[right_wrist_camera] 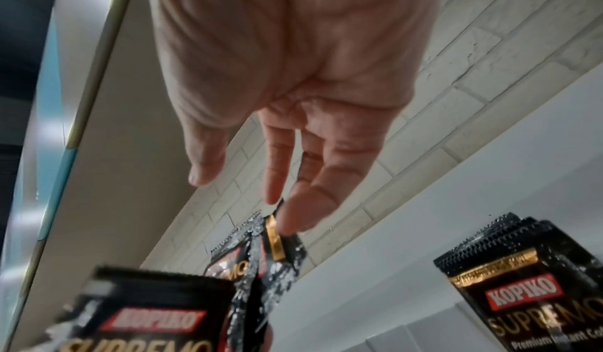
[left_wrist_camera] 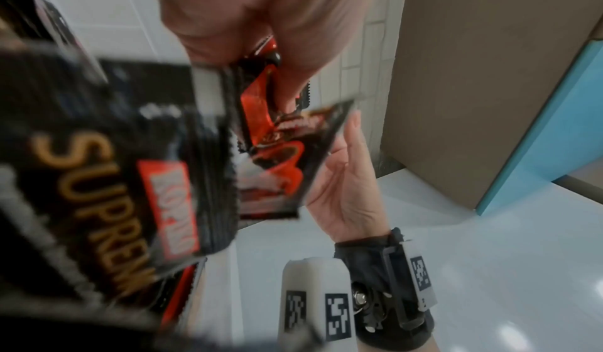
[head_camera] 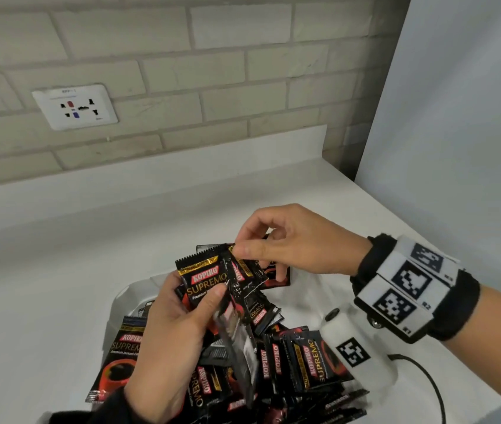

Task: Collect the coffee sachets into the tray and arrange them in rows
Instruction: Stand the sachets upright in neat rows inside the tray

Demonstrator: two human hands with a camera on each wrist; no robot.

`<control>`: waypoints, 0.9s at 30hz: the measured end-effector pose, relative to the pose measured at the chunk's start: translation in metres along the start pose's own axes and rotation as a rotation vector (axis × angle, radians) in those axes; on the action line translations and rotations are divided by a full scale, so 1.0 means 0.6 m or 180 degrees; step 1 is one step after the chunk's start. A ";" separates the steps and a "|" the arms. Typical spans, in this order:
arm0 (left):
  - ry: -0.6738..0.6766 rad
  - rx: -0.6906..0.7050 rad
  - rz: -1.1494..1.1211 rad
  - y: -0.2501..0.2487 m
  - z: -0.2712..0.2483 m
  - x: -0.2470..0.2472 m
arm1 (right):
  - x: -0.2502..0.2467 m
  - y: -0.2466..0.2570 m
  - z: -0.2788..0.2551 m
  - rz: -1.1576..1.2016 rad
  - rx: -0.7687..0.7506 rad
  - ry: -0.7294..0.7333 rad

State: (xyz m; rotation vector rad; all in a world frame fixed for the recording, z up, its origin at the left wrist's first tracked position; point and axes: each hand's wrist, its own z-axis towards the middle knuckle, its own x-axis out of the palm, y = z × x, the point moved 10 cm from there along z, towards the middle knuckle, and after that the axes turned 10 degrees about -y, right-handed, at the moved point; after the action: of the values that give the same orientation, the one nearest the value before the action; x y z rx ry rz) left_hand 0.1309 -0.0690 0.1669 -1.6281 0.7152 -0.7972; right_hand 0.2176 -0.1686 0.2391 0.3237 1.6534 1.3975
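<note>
Sachets (head_camera: 203, 281) look light, thin, slick and floppy, best pinched at a crimped top edge. The left hand (head_camera: 176, 332) clamps a fanned bunch; the right hand (head_camera: 286, 240) pinches one's top corner above the tray (head_camera: 120, 298).

My head camera looks forward and down from above onto the white counter (head_camera: 59, 255), the brick wall (head_camera: 212, 71) at the far side. The camera on my left wrist sits very near my left hand (left_wrist_camera: 228, 17), facing right across the counter (left_wrist_camera: 489, 241). The camera on my right wrist looks up along my right hand (right_wrist_camera: 293, 60) toward the same brick wall (right_wrist_camera: 489, 48). All three views share the bundle of sachets (head_camera: 212, 283) between my hands.
</note>
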 end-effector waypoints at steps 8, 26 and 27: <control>-0.0206 -0.0091 0.0089 0.008 0.004 -0.025 | 0.034 -0.096 -0.048 -0.0918 0.0712 0.0991; -0.0265 -0.0061 0.0258 0.016 0.006 -0.049 | 0.086 -0.122 -0.135 -0.2053 -0.0086 0.1862; -0.0262 -0.0052 0.0259 0.017 0.006 -0.049 | 0.082 -0.119 -0.135 -0.2035 -0.0109 0.1812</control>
State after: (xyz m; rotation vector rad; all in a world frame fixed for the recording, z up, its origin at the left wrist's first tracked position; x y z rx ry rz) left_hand 0.1163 -0.0451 0.1529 -1.6264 0.7262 -0.6637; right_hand 0.1532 -0.2091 0.1479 -0.6363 1.9351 1.0613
